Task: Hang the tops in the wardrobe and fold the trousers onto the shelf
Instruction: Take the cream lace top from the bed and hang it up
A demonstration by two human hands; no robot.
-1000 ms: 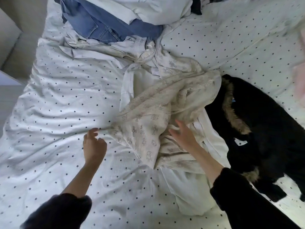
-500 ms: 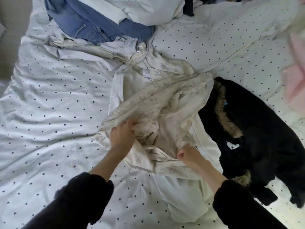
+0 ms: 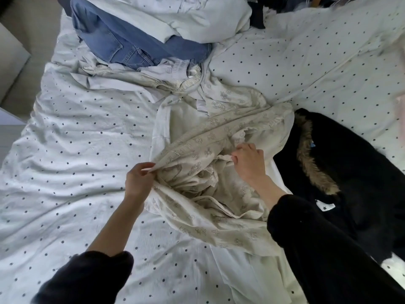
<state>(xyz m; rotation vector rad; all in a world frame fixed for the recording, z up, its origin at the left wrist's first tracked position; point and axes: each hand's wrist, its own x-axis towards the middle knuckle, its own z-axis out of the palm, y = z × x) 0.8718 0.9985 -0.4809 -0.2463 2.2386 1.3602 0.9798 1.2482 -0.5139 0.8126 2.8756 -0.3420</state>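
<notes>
A cream printed garment (image 3: 197, 218) lies crumpled in the middle of the bed. My left hand (image 3: 138, 179) pinches its left edge between thumb and fingers. My right hand (image 3: 249, 162) pinches a fold of the same garment near its middle. Under it lies a plain white garment (image 3: 175, 119). Blue jeans (image 3: 122, 44) lie at the top of the bed, partly under a white pile. A black jacket with a fur-trimmed hood (image 3: 341, 163) lies to the right.
The bed is covered with a white polka-dot sheet (image 3: 72, 150). A white bundle of fabric (image 3: 175, 16) sits on the jeans. Something pink (image 3: 400, 102) shows at the right edge. A beige surface (image 3: 15, 51) borders the bed on the left.
My left hand went from hovering open over the sheet to pinching the cream garment's left edge. My right hand shifted from lying on the fabric to pinching a fold, and the cloth has spread out.
</notes>
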